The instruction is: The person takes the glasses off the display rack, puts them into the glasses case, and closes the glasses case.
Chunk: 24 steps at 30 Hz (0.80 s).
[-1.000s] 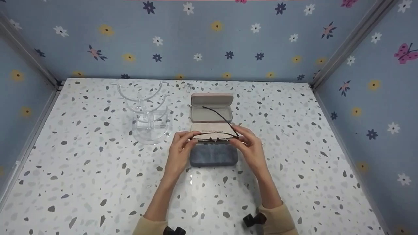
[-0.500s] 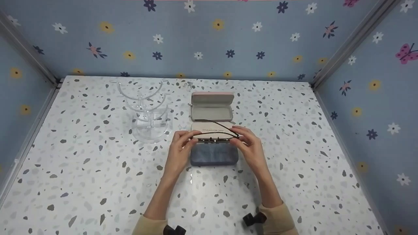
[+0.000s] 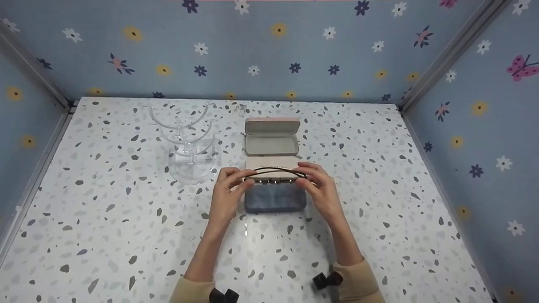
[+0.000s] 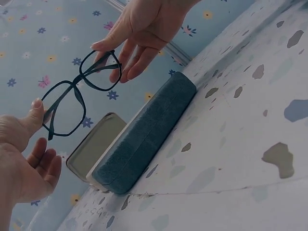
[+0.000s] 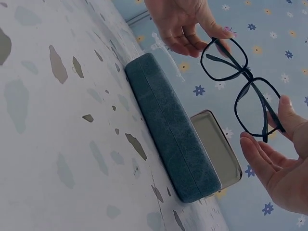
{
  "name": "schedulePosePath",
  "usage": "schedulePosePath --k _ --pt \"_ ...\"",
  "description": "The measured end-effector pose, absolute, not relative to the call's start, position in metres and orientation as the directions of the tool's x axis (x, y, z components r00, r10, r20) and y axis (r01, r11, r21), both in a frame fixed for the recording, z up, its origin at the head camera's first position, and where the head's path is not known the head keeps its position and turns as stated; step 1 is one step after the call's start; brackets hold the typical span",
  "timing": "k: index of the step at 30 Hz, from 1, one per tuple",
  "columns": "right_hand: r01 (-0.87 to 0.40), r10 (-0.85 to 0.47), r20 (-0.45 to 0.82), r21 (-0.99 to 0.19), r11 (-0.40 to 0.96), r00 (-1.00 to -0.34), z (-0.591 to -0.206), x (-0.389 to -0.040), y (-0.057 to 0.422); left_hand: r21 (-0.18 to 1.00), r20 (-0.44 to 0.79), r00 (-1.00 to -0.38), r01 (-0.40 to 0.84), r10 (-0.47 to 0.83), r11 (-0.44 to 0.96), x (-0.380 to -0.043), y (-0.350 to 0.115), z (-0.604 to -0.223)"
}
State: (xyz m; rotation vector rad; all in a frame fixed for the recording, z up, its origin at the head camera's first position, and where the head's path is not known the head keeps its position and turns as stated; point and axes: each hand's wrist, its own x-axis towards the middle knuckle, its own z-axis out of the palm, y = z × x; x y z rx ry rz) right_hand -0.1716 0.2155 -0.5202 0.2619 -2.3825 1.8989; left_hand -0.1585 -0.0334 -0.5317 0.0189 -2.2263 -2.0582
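A pair of dark-framed eyeglasses (image 3: 276,169) is held level above a closed blue glasses case (image 3: 275,198). My left hand (image 3: 227,197) pinches one end of the frame between thumb and fingers; my right hand (image 3: 324,194) grips the opposite end. Both temples lie folded across behind the lenses, crossing in the right wrist view, where the bridge (image 5: 247,74) also shows. Beyond the blue case is a pale beige case (image 3: 257,162) with small lettering on top, partly covered by the glasses. Further back stands an open case (image 3: 271,145) with a grey lining and its lid raised.
A clear acrylic display stand (image 3: 193,158) with several curved tiers stands left of the cases. The speckled white table (image 3: 126,219) is bounded by flower-printed panels (image 3: 227,46) at the back and sides.
The second temple, which stuck out toward the open case, has swung inward and now lies folded beside the other one. Both hands keep their hold in nearly the same place.
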Motion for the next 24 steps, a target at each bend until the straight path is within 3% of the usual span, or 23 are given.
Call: schedulePosePath --k 24 --pt "-0.196 -0.191 0.157 -0.959 0.206 -0.969 -0.5145 -0.1696 0.2181 0.996 0.069 -0.987 0.061 -0.144 0.058 -0.1607 -0.0373 -0.5269"
